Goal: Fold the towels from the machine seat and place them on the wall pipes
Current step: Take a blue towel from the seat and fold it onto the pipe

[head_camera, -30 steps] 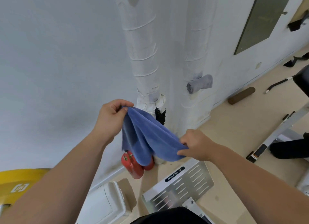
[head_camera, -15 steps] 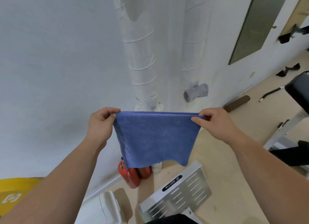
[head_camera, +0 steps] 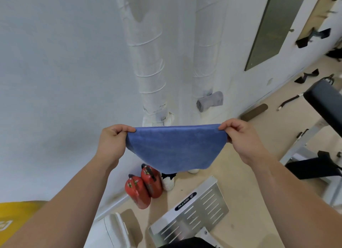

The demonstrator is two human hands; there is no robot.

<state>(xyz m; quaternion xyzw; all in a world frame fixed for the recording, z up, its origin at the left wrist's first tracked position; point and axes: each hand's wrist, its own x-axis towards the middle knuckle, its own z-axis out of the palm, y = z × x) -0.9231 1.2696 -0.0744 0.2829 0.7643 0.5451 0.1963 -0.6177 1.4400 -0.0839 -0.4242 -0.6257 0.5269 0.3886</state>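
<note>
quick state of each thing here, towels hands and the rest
blue towel: hanging spread between both hands
left hand: pinches the blue towel's left top corner
right hand: pinches its right top corner
grey towel: rolled, resting against the right wall pipe
fire extinguishers: side by side on the floor

The blue towel (head_camera: 175, 147) in the middle is soft cloth, a bit fuzzy and not shiny. At 12 o'clock the wall pipes (head_camera: 148, 62) are wrapped in white stuff, tape or cloth, I cannot tell which. It looks wrinkly, with thin bands round it. The grey towel (head_camera: 210, 101) at 1 o'clock is rolled cloth, dull too. The wall (head_camera: 55, 62) at 10 o'clock is plain white and matt. At 6 o'clock two red fire extinguishers (head_camera: 146, 188) are glossy. At 5 o'clock a metal plate (head_camera: 194, 209) is silvery and smooth, with slots cut in it. The floor (head_camera: 240, 192) is smooth and pale. The seat pad (head_camera: 323, 103) at 3 o'clock is black and smooth.
</note>
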